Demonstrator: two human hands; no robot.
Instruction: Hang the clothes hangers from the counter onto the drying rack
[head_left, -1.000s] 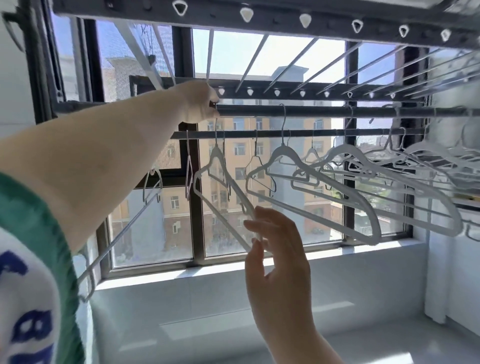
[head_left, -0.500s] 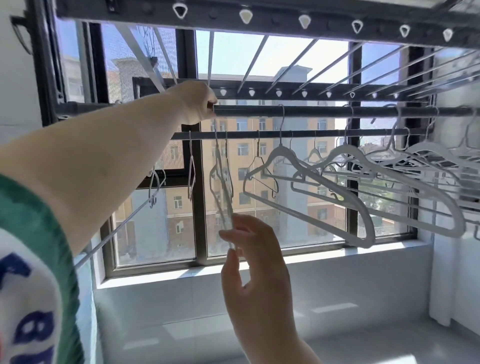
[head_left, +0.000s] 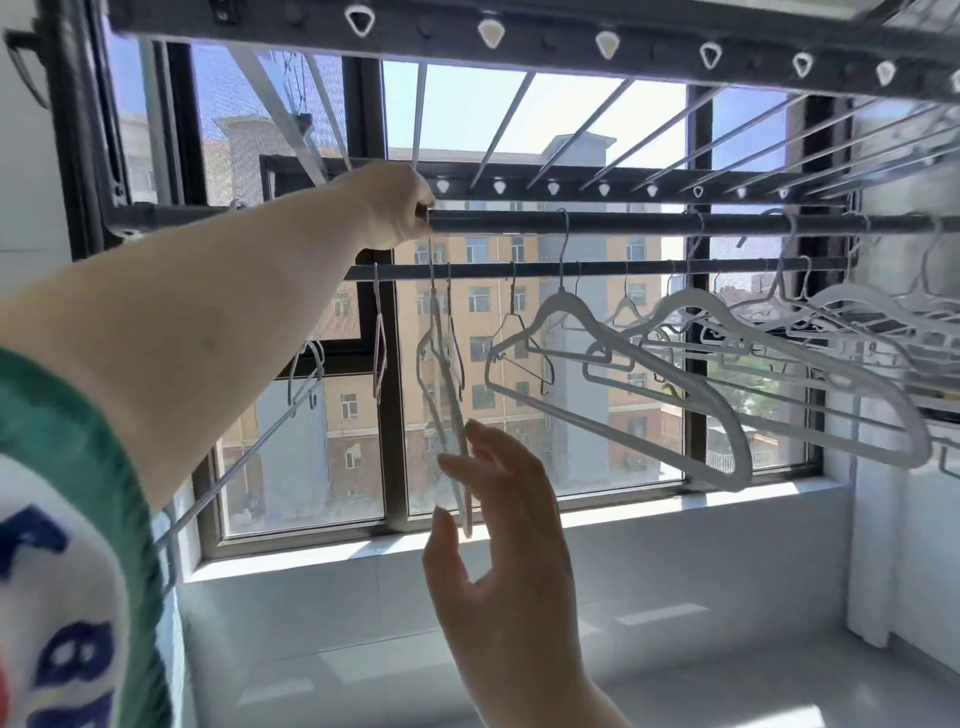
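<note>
Left hand (head_left: 397, 208) pinches hanger (head_left: 460, 441) by its hook at the rail (head_left: 623, 222); right hand (head_left: 498, 525), fingers straight, just touches its bottom end. Release before hook seats: likely drops.

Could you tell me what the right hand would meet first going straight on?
Probably the edge-on white hanger just above the right hand; depth is unclear, so they may already touch.

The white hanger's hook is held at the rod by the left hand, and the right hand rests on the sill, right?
No. The head view shows the right hand off the sill, its fingers touching the lower end of the white hanger. The rest holds.
</note>
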